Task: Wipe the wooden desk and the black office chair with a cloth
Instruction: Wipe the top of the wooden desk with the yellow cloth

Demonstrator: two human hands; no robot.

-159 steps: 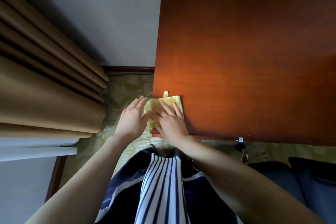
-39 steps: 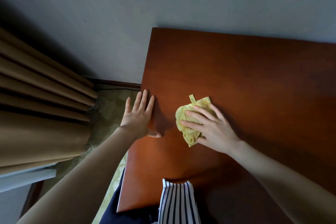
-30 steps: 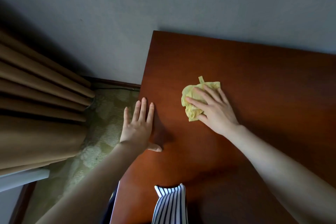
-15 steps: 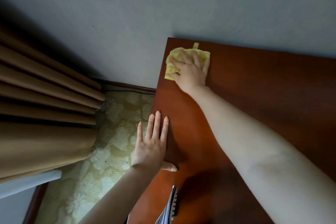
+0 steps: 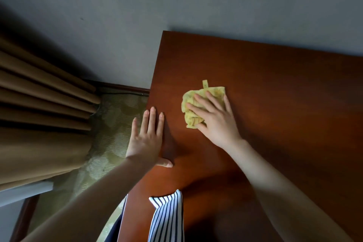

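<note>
Right hand [image 5: 215, 119] is pressing the yellow cloth [image 5: 198, 102] flat on the wooden desk [image 5: 275, 94], fingers spread & straight over it, cloth bunched up near the desk's left-middle. Left hand [image 5: 146, 139] is lying open along the desk's left edge, fingers straight, thumb on the top. Brown curtain [image 5: 39, 114] is hanging at left, patterned carpet [image 5: 115, 127] below.

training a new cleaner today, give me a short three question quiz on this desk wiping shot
1. True or false: the left hand holds the crumpled yellow cloth.
2. Which hand presses the cloth on the reddish-brown wooden desk? A left, B right
3. Fill in: the brown pleated curtain hangs to the desk's ____.

Key: 1 false, it lies flat at the desk's edge; 2 B, the right hand; 3 left.
</note>
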